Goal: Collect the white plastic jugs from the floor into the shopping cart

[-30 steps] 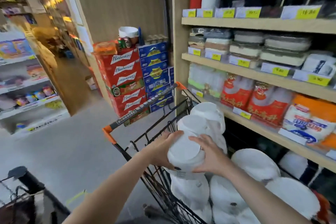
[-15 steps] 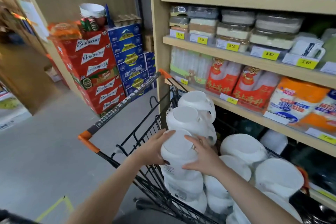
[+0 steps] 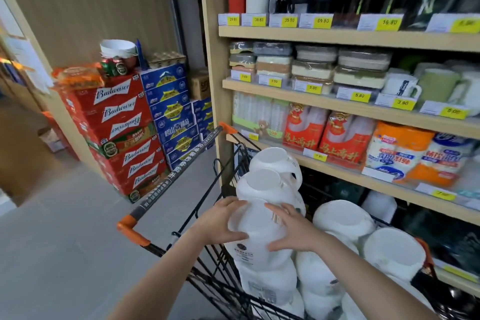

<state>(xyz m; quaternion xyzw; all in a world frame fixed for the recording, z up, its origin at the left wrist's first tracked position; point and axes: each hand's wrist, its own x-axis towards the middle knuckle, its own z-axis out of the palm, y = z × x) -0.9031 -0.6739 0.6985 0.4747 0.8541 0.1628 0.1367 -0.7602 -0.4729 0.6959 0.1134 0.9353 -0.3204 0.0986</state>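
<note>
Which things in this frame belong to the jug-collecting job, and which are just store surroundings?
Job:
- white jug, held between left hand and right hand
- other white jugs loaded
- shopping cart

Surroundings:
- Budweiser cases
- blue beer cases
- shelf unit of bottles, mugs, cups

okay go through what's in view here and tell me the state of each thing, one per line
Held jug: upside down, gripped between both hands.
Left hand: curled round the jug's left side.
Right hand: curled round its right side.
Shopping cart: loaded with white jugs.
Other jugs: stacked bottoms-up.
</note>
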